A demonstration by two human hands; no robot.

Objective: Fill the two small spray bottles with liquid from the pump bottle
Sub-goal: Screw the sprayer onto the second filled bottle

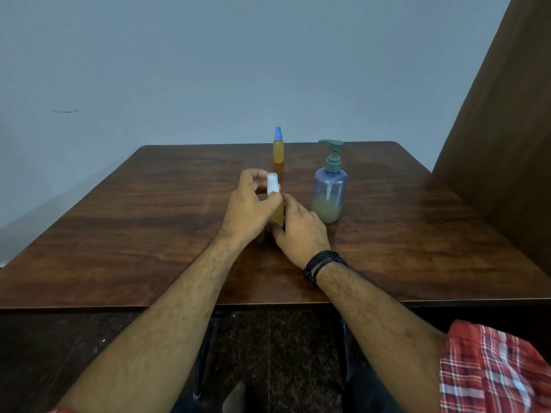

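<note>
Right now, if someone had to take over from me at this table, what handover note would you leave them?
Left hand: fingers pinch the white spray top of the near spray bottle.
Right hand: grips that bottle's amber body, holding it upright near the table.
Far spray bottle: blue top on, amber liquid nearly to the neck, standing at the back of the table.
Pump bottle: upright, right of the hands, liquid only in its bottom part.
Done: far bottle looks filled and capped; near one holds liquid.
Left: whether the white top is fully seated cannot be told; check it, then set the bottle down.
</note>
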